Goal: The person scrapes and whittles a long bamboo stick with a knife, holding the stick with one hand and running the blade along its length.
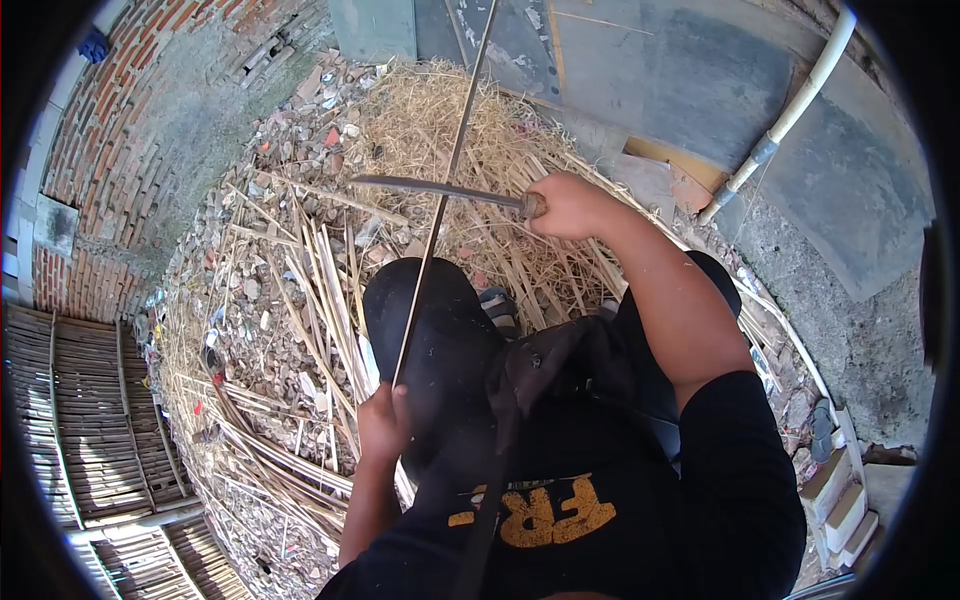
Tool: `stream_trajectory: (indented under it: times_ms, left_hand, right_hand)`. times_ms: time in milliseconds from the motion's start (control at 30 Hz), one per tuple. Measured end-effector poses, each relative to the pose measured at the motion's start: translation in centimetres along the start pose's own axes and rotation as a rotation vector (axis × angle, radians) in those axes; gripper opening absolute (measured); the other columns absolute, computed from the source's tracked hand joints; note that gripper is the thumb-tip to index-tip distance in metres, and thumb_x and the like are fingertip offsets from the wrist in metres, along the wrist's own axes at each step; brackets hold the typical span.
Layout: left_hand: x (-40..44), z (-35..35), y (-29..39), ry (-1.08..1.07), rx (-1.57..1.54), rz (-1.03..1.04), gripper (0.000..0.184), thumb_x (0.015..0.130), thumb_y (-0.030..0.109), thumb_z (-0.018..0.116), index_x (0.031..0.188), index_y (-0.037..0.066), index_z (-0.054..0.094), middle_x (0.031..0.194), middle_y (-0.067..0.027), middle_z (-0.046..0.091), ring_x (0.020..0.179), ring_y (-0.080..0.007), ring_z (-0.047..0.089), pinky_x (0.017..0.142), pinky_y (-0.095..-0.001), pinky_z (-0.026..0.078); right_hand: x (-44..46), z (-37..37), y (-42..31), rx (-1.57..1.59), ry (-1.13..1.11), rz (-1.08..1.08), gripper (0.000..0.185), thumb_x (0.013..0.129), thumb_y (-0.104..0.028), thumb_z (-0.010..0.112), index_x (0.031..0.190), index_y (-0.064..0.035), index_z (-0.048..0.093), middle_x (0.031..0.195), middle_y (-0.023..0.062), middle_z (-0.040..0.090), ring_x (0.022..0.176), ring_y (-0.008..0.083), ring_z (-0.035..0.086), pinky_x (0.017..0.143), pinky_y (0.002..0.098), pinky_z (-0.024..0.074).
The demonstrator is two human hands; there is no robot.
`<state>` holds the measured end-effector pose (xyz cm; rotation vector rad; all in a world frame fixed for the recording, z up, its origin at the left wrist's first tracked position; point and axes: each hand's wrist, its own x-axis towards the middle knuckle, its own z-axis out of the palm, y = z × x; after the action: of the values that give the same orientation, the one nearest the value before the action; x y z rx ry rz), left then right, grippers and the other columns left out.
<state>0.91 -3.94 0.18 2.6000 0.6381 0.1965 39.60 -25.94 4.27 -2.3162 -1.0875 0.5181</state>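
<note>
My left hand [384, 424] is closed around the near end of a long, thin strip [436, 222], which slants up and away past the top of the view. My right hand [566, 207] grips the wooden handle of a long knife [440, 188]. The blade points left and crosses the strip well beyond my left hand; whether its edge touches the strip I cannot tell. Below the strip is my bent knee in dark trousers [425, 310].
Split strips [325, 275] lie on rubble to the left, with straw-like shavings [420, 115] ahead. A brick wall [110, 170] rises at the left, panels [690, 90] stand at the back, and a pole [790, 120] leans at the right. A bamboo screen [90, 400] is lower left.
</note>
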Motion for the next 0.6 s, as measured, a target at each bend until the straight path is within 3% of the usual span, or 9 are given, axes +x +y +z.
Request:
stream_trajectory:
  times_ms: [67,300,400,600]
  left_hand:
    - [0.0,0.3,-0.2,0.028,0.043,0.030,0.030,0.104,0.020,0.057,0.082,0.000,0.057,0.063,-0.0247,0.060,0.060,-0.0477,0.063,0.055,-0.0548,0.047]
    - [-0.1,-0.2,0.3,0.013,0.098,0.004,0.030,0.104,0.023,0.058,0.083,0.001,0.059,0.064,-0.0252,0.061,0.060,-0.0480,0.063,0.056,-0.0556,0.047]
    - [-0.3,0.3,0.2,0.035,0.146,-0.015,0.031,0.104,0.025,0.058,0.083,0.002,0.059,0.065,-0.0250,0.062,0.061,-0.0478,0.064,0.057,-0.0557,0.048]
    - [-0.2,-0.3,0.8,0.048,0.174,-0.022,0.031,0.104,0.026,0.059,0.083,0.003,0.060,0.064,-0.0248,0.063,0.061,-0.0471,0.065,0.057,-0.0560,0.049]
  right_hand:
    - [0.5,0.1,0.7,0.019,0.082,0.031,0.033,0.079,-0.030,0.077,0.100,-0.0046,0.073,0.088,0.0207,0.071,0.090,0.0394,0.070,0.080,0.0481,0.0540]
    - [-1.8,0.5,-3.4,-0.166,-0.076,-0.012,0.025,0.076,-0.020,0.069,0.097,-0.0071,0.074,0.086,0.0199,0.071,0.089,0.0407,0.070,0.078,0.0510,0.0541]
    - [-0.3,0.4,-1.8,-0.111,-0.120,0.039,0.026,0.076,-0.020,0.069,0.097,-0.0067,0.073,0.088,0.0199,0.072,0.089,0.0403,0.070,0.079,0.0503,0.0545]
    - [1.0,0.7,0.0,0.028,0.037,0.058,0.029,0.076,-0.020,0.069,0.101,-0.0062,0.073,0.092,0.0205,0.072,0.090,0.0398,0.070,0.080,0.0487,0.0550]
